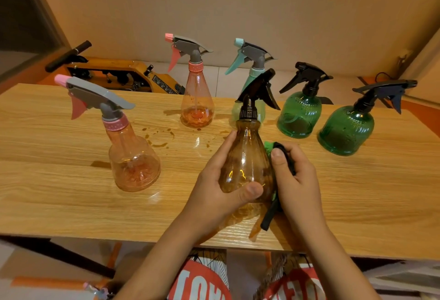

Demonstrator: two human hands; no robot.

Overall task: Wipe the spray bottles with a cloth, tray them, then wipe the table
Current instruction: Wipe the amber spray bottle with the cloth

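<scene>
Wooden desk under warm light, brown splatters near its middle. Near the front edge, the left hand wraps around the amber spray bottle, upright, while the right hand clutches a green-and-black cloth against its side. Five more bottles stand behind: two pink, one teal, two green toward the right edge.

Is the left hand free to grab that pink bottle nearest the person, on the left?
Probably not yet: the left hand grips the brown bottle while the right hand holds the cloth against it. The way looks free: only table lies between it and the near pink bottle.
</scene>
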